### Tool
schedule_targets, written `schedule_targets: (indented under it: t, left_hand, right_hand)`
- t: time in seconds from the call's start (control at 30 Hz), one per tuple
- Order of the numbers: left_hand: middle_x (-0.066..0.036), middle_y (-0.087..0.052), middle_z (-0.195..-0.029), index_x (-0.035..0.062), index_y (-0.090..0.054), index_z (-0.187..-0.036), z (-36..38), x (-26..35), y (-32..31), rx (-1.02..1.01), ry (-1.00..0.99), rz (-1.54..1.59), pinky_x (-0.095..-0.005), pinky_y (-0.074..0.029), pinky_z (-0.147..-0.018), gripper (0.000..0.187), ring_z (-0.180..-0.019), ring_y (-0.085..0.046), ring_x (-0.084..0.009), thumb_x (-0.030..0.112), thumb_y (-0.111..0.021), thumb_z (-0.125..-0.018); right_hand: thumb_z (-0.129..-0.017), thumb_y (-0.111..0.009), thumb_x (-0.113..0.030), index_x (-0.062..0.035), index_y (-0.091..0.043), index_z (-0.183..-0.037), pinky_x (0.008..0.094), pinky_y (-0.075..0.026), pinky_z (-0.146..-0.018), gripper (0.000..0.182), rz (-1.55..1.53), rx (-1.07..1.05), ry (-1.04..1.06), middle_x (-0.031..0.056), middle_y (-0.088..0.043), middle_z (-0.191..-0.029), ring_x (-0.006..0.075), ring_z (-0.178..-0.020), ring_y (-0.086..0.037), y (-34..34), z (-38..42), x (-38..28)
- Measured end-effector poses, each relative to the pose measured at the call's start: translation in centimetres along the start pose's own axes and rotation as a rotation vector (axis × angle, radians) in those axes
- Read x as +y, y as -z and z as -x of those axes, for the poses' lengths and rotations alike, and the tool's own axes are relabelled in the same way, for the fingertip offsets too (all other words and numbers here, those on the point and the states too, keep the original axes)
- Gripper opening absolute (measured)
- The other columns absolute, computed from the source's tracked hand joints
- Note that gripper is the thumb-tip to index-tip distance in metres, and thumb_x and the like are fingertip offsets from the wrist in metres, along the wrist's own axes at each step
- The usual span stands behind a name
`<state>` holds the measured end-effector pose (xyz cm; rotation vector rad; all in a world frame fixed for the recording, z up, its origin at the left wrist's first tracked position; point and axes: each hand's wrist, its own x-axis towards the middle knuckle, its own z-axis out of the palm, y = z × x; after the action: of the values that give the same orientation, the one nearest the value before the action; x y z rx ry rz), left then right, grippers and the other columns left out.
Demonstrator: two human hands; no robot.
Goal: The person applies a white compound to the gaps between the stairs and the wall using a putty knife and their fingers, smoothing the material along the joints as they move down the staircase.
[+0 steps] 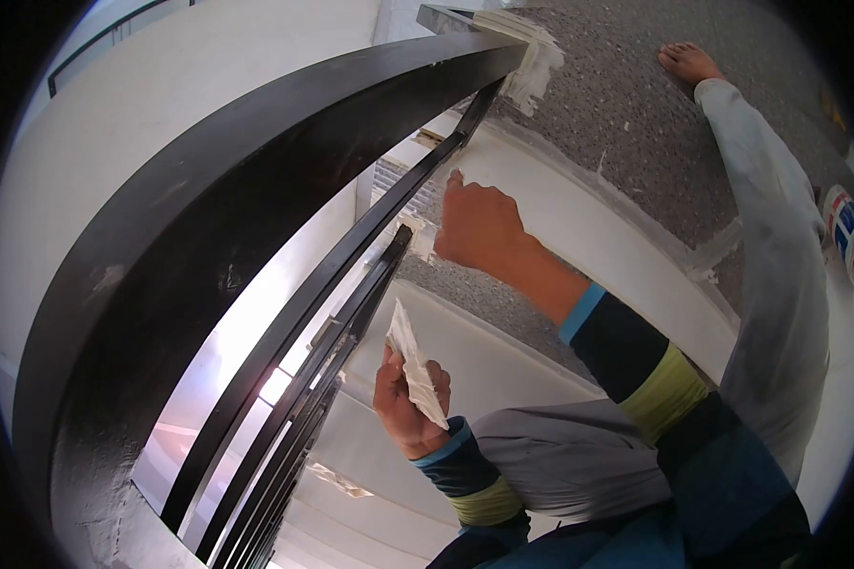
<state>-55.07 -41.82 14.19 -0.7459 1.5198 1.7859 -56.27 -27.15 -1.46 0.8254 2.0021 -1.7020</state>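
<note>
My left hand point(410, 398) is closed around a flat piece smeared with white paste point(411, 365), held tilted below the dark railing bars point(327, 251). Farther up, my right hand point(481, 223) has its index finger stretched toward the white stair riser point(560, 194), close to the foot of a bar. Its other fingers are curled, with nothing visible in them; the palm side is hidden.
A wide black handrail point(199, 180) curves across the left side. Speckled grey steps point(598, 114) carry white smears near the railing post. My bare foot point(690, 63) rests at upper right. A labelled white container point(842, 228) stands at the right edge.
</note>
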Motion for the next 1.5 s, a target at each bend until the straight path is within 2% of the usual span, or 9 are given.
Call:
schedule_targets:
  t: [0.23,0.33,0.43,0.57,0.77,1.0,1.07,1.3,1.5]
  left_hand:
    - [-0.007,-0.056,-0.065,0.0035,-0.043,-0.109,0.1,0.1,-0.5,0.094,-0.005,-0.034,-0.0238,-0.034,-0.041,0.022,-0.045,-0.041,-0.0129,0.014,-0.035,-0.092]
    - [-0.007,-0.056,-0.065,0.0035,-0.043,-0.110,0.1,0.0,-0.1,0.038,-0.004,-0.053,-0.0239,-0.033,-0.041,0.023,-0.045,-0.040,-0.0129,0.014,-0.036,-0.092]
    - [-0.007,-0.056,-0.064,0.0035,-0.044,-0.111,0.2,-0.2,-0.2,0.054,-0.010,-0.055,-0.0241,-0.033,-0.041,0.024,-0.044,-0.040,-0.0131,0.014,-0.036,-0.091]
    - [-0.008,-0.057,-0.064,0.0033,-0.044,-0.111,0.3,-0.3,-0.9,0.102,-0.018,-0.069,-0.0244,-0.033,-0.041,0.024,-0.043,-0.041,-0.0134,0.014,-0.037,-0.091]
    - [-0.008,-0.056,-0.063,0.0029,-0.043,-0.111,0.4,-0.2,-0.7,0.066,-0.015,-0.051,-0.0243,-0.034,-0.040,0.023,-0.043,-0.042,-0.0138,0.015,-0.037,-0.093]
    - [-0.008,-0.056,-0.063,0.0030,-0.043,-0.110,0.3,-0.3,-0.8,0.098,-0.019,-0.066,-0.0239,-0.033,-0.040,0.022,-0.042,-0.042,-0.0133,0.015,-0.037,-0.093]
    - [-0.007,-0.056,-0.063,0.0032,-0.043,-0.110,0.3,-0.3,-0.8,0.101,-0.017,-0.073,-0.0238,-0.033,-0.040,0.022,-0.042,-0.042,-0.0131,0.015,-0.036,-0.093]
    - [-0.006,-0.056,-0.063,0.0036,-0.043,-0.110,0.1,-0.3,-0.7,0.109,-0.013,-0.088,-0.0235,-0.034,-0.040,0.022,-0.042,-0.040,-0.0123,0.015,-0.036,-0.093]
    - [-0.006,-0.056,-0.064,0.0031,-0.043,-0.111,0.1,-0.1,-0.4,0.087,-0.015,-0.073,-0.0238,-0.034,-0.041,0.024,-0.043,-0.040,-0.0126,0.015,-0.036,-0.092]
  right_hand:
    - [-0.072,-0.061,-0.021,0.0005,-0.046,-0.133,0.0424,-0.051,-0.083,0.067,-0.054,0.021,-0.036,0.0224,-0.065,-0.092,0.0349,-0.091,-0.065,-0.1,-0.8,1.6]
    - [-0.080,-0.063,-0.021,-0.0064,-0.062,-0.118,0.0399,-0.051,-0.078,0.041,-0.168,0.452,-0.017,0.0180,-0.066,-0.092,0.0309,-0.087,-0.065,-1.1,-1.8,3.9]
    - [-0.076,-0.070,-0.017,-0.0024,-0.063,-0.113,0.0330,-0.050,-0.074,0.040,-0.625,0.365,-0.044,0.0145,-0.066,-0.088,0.0221,-0.082,-0.064,-0.5,-4.3,6.1]
    - [-0.067,-0.079,-0.012,-0.0010,-0.066,-0.107,0.0314,-0.050,-0.071,0.043,-0.856,0.284,-0.053,0.0086,-0.066,-0.079,0.0172,-0.078,-0.064,-1.6,-6.7,6.7]
    - [-0.062,-0.083,-0.010,0.0027,-0.061,-0.109,0.0270,-0.048,-0.071,0.053,-0.842,0.151,-0.117,0.0049,-0.059,-0.081,0.0130,-0.079,-0.058,-1.0,-6.4,5.9]
    - [-0.059,-0.085,-0.008,0.0028,-0.060,-0.108,0.0272,-0.048,-0.069,0.056,-0.873,0.147,-0.094,0.0057,-0.058,-0.081,0.0136,-0.077,-0.058,-1.7,-6.9,5.8]
    - [-0.057,-0.085,-0.014,0.0061,-0.061,-0.104,0.0307,-0.051,-0.076,0.057,-0.832,0.226,-0.081,0.0155,-0.068,-0.086,0.0233,-0.083,-0.067,-2.1,-7.2,5.7]
    - [-0.059,-0.084,-0.014,0.0063,-0.055,-0.108,0.0317,-0.050,-0.081,0.061,-0.791,0.186,-0.132,0.0203,-0.064,-0.099,0.0267,-0.093,-0.065,-2.0,-7.1,5.2]
    - [-0.076,-0.071,-0.015,0.0033,-0.054,-0.110,0.0332,-0.048,-0.077,0.043,-0.886,0.260,-0.164,0.0179,-0.063,-0.098,0.0244,-0.088,-0.064,-1.9,-7.6,7.0]
